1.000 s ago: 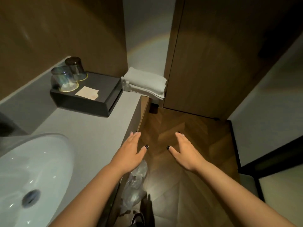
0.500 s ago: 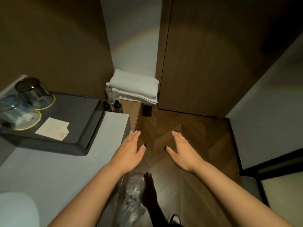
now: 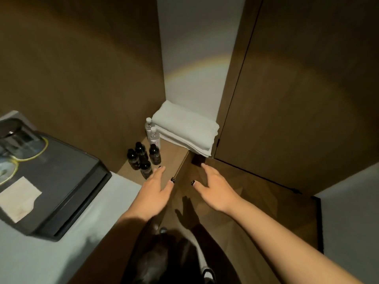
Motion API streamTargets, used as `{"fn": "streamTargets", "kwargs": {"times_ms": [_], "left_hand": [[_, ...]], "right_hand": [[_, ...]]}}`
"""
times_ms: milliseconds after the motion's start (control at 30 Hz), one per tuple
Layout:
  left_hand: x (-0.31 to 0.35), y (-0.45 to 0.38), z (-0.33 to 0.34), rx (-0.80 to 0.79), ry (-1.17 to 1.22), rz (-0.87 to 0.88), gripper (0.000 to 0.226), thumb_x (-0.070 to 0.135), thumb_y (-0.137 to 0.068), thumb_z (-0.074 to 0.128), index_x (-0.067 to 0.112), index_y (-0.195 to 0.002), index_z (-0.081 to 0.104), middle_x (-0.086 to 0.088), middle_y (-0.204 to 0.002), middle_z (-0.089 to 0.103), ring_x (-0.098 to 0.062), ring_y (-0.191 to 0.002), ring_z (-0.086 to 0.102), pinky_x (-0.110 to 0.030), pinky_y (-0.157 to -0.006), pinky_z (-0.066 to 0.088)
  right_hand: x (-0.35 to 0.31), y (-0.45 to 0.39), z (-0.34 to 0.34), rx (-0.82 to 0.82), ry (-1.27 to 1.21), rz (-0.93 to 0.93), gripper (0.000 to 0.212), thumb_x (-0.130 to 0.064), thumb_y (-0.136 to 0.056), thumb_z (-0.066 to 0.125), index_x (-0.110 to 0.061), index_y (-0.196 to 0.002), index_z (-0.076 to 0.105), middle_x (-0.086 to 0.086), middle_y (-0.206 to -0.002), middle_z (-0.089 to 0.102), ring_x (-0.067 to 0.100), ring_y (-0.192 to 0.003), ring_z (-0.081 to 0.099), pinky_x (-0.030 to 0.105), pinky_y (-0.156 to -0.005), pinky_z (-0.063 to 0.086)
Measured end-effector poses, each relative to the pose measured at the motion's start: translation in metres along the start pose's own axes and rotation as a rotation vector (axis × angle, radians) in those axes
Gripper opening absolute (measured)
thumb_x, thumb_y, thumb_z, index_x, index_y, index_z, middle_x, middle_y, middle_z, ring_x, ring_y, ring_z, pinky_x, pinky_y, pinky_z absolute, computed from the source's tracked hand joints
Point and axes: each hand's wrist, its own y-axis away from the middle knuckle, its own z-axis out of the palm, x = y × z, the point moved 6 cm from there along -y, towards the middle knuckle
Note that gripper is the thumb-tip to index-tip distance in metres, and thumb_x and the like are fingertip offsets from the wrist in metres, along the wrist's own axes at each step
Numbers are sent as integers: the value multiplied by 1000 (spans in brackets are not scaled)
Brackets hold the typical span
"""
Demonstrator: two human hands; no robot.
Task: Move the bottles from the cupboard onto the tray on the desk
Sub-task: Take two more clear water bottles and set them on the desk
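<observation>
The left frame edge cuts off the flat black rectangular tray (image 3: 67, 181) on the pale grey counter (image 3: 61, 259), along with the two upturned clear glasses with yellow rims (image 3: 18, 144) standing on it. The labels on the four small dark bottles (image 3: 141, 158) are too small and dim to read. The left hand's fingers (image 3: 159, 173) cover the base of the nearest one. The folded white towels (image 3: 184, 130) partly hide the two clear plastic bottles (image 3: 152, 133).
</observation>
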Motion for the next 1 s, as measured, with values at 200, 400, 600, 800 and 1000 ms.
{"fn": "streamTargets", "kwargs": {"times_ms": [200,400,600,800,1000], "left_hand": [[19,-55,-8,122,68,-133,58,31,-97,50,22,-150,27,-6,-149,42,-26,-129,47,-43,-110,36],[22,-128,-38,197,65,-138,46,24,-97,54,6,-138,44,-14,-126,57,-24,-110,56,-27,-88,39],[-1,-226,-67,220,47,-205,59,32,-97,52,16,-149,30,-7,-147,42,-27,-132,44,-35,-103,36],[-15,-316,-78,190,75,-213,7,28,-100,47,32,-105,51,14,-91,43,8,-74,39,-16,-68,37],[-36,-380,-70,180,83,-190,13,18,-97,51,30,-93,50,8,-93,49,-6,-69,46,-20,-65,39]], "right_hand": [[-6,-65,-50,-7,74,-77,71,-33,-97,50,-11,-154,15,6,-161,18,18,-147,19,28,-116,16],[-17,-151,-70,-34,67,-101,70,-32,-98,53,-11,-154,17,7,-161,20,22,-147,20,32,-116,19],[-28,-253,-67,-101,16,-76,70,-34,-98,52,-16,-154,14,4,-161,17,21,-147,18,34,-117,19],[-24,-342,-58,-140,-45,-19,69,-29,-97,54,-19,-154,16,4,-161,19,22,-146,21,33,-115,21],[-3,-422,-33,-229,-69,62,68,-28,-97,54,-21,-154,17,2,-160,20,22,-144,25,31,-112,24]]}}
